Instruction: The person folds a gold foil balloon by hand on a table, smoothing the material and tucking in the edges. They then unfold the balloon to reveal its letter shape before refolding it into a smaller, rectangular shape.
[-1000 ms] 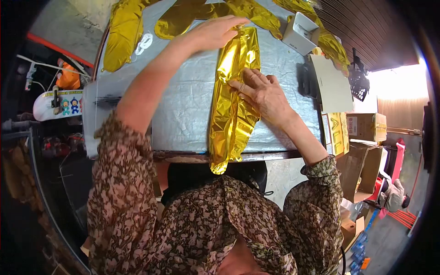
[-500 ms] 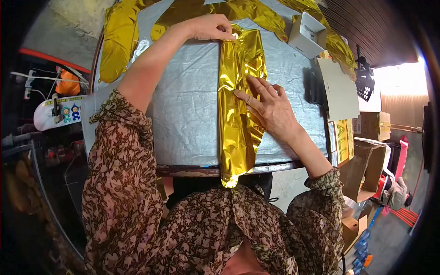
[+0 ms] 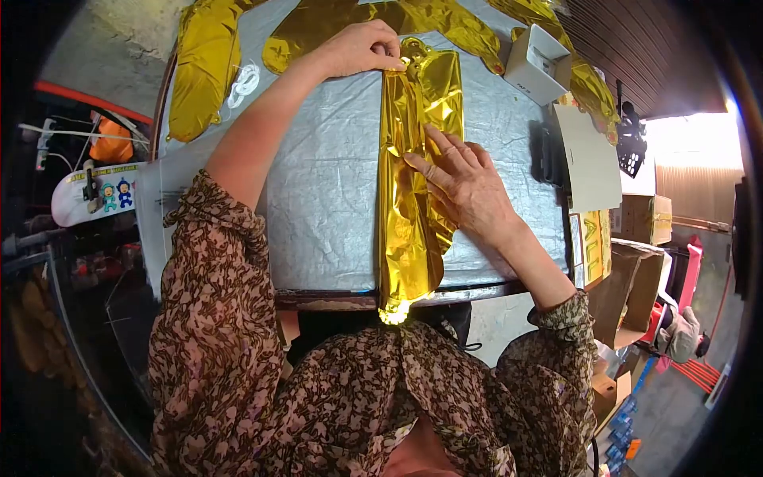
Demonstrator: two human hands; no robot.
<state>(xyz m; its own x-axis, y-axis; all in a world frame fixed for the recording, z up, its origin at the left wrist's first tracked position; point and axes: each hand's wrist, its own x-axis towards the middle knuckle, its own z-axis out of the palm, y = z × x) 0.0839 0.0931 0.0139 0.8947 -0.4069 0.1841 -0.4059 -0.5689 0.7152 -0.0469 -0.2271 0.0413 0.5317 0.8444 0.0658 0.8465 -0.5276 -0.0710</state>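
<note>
A flat gold foil balloon [image 3: 404, 238], folded lengthwise, lies on the grey cloth-covered table and hangs over its front edge towards me. At its far end my left hand [image 3: 367, 52] is closed, thumb and fingertips pinching the upper left corner of the foil. My right hand [image 3: 470, 184] rests on the middle of the balloon with fingers stretched out and apart, pressing the foil down. Part of the right-hand fold is hidden under that palm.
More gold foil pieces [image 3: 203, 71] lie around the table's far edge. White string [image 3: 243, 86] is at the left. A small white box [image 3: 537, 65], a dark object [image 3: 547, 151] and a pale card [image 3: 586, 157] stand at the right. Cardboard boxes [image 3: 632, 290] are beyond the table.
The foil at the upper right of the balloon lies flatter and wider than before. Both hands stay at nearly the same spots on it. The view has shifted slightly.
</note>
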